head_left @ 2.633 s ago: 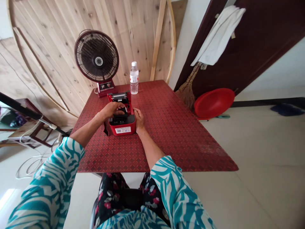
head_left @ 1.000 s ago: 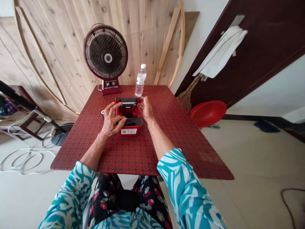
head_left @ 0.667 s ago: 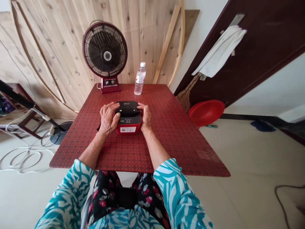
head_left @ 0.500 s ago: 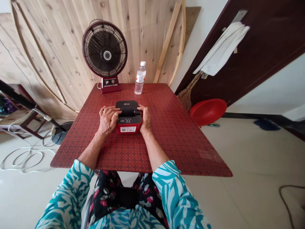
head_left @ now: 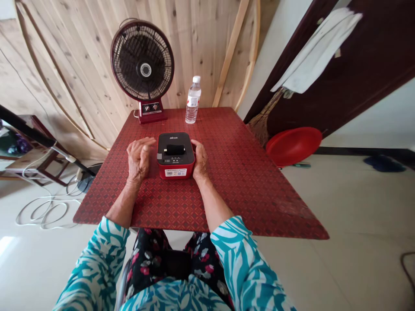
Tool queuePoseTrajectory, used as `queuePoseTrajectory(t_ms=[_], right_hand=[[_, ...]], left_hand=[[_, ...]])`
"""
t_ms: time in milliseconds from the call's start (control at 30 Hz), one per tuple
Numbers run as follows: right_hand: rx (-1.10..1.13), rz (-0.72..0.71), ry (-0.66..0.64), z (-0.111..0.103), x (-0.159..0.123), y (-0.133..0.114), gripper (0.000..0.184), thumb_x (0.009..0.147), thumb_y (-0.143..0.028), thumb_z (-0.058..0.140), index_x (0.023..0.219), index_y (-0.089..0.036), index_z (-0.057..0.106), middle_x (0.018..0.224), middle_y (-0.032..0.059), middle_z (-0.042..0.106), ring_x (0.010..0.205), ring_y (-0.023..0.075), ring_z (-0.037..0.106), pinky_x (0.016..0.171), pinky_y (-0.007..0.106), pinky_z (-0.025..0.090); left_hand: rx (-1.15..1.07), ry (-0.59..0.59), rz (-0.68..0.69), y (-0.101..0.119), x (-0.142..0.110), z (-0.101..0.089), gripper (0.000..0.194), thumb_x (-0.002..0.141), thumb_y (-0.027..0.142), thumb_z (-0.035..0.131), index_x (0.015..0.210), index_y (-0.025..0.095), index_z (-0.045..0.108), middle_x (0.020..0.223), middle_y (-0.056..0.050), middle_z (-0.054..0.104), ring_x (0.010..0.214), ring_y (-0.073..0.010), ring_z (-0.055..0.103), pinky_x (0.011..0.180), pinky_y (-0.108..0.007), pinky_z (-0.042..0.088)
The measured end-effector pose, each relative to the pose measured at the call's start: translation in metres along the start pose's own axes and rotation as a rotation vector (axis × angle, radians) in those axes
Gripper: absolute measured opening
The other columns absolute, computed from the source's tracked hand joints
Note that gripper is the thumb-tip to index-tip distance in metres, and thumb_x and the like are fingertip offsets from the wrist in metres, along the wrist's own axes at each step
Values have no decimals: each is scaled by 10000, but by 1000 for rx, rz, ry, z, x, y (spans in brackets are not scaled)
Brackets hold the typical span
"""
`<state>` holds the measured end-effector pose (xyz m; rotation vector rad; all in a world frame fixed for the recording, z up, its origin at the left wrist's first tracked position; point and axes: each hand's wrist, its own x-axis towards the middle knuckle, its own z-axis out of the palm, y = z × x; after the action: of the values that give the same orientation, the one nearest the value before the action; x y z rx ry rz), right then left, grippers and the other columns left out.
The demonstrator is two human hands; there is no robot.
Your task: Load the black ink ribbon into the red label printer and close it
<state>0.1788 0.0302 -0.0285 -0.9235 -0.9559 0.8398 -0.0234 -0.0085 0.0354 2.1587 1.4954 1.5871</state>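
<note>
A small red and black box-shaped device (head_left: 174,170) sits on the table in front of me, with a white printed label on its front. Its black top has small markings and a dark raised piece (head_left: 175,149) in the middle. My left hand (head_left: 139,162) is off the device, just to its left, fingers stretched toward it and holding nothing. Along the right side lies my right hand (head_left: 200,160), its fingers against the edge near the back corner, not wrapped round it.
The table (head_left: 246,194) has a red patterned top. Behind the device stand a dark red fan (head_left: 142,69) and a clear water bottle (head_left: 192,103). A red basin (head_left: 293,147) and a broom (head_left: 259,125) are at right; coiled white cable (head_left: 48,211) lies on the floor at left.
My left hand has come off the top of the device and moved left. My right fingers have drawn back from the top to the side, uncovering the black top. The view has shifted slightly.
</note>
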Motion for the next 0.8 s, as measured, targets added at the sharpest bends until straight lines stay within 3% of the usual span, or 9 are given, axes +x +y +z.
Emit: queuePoseTrajectory(t_ms=[67, 167, 267, 400, 567, 667, 800], right_hand=[[48, 84, 53, 1, 2, 5, 475, 869, -617, 433, 1078, -251, 652, 1150, 69, 697, 1110, 203, 624, 1004, 407, 480], [26, 143, 88, 3, 5, 11, 442, 856, -583, 462, 1037, -232, 662, 1099, 66, 712, 1106, 202, 620, 976, 387, 485], [-17, 153, 109, 3, 5, 11, 385, 840, -530, 481, 971, -226, 677, 1068, 54, 715, 1068, 195, 619, 969, 371, 474], [-17, 180, 117, 4, 4, 7, 335, 828, -471, 477, 904, -219, 684, 1017, 39, 718, 996, 184, 628, 942, 358, 476], [33, 222, 123, 7, 2, 5, 330, 830, -475, 474, 917, -229, 677, 960, 25, 731, 957, 179, 638, 872, 332, 493], [44, 230, 124, 7, 2, 5, 331, 819, -487, 490, 905, -232, 682, 929, 15, 737, 915, 173, 642, 830, 316, 502], [63, 206, 107, 5, 3, 11, 352, 808, -505, 501, 905, -227, 694, 940, 12, 740, 885, 165, 650, 807, 310, 507]], left_hand=[[-91, 110, -105, -4, 4, -6, 425, 995, 459, 372, 1060, 224, 720, 1114, -52, 732, 1133, -223, 628, 1041, -393, 426], [-223, 114, -280, -14, 10, -7, 366, 899, 489, 547, 1042, 196, 713, 1015, -58, 744, 983, -209, 669, 881, -328, 510], [-298, 19, -369, -20, 11, -2, 350, 821, 462, 621, 1002, 176, 710, 896, -54, 737, 796, -173, 662, 723, -284, 516], [-316, -181, -388, -14, 9, 1, 359, 783, 442, 646, 1014, 173, 700, 624, 17, 618, 513, -105, 523, 504, -232, 399], [-447, -364, -486, -7, 8, -1, 484, 758, 392, 653, 1179, 158, 609, 513, 73, 505, 384, -78, 402, 412, -225, 305], [-512, -403, -536, -8, 8, 2, 568, 743, 395, 645, 1249, 154, 555, 515, 79, 499, 360, -76, 375, 395, -228, 281], [-482, -405, -502, -11, 8, 3, 594, 736, 411, 650, 1262, 152, 553, 518, 77, 492, 380, -91, 402, 422, -244, 303]])
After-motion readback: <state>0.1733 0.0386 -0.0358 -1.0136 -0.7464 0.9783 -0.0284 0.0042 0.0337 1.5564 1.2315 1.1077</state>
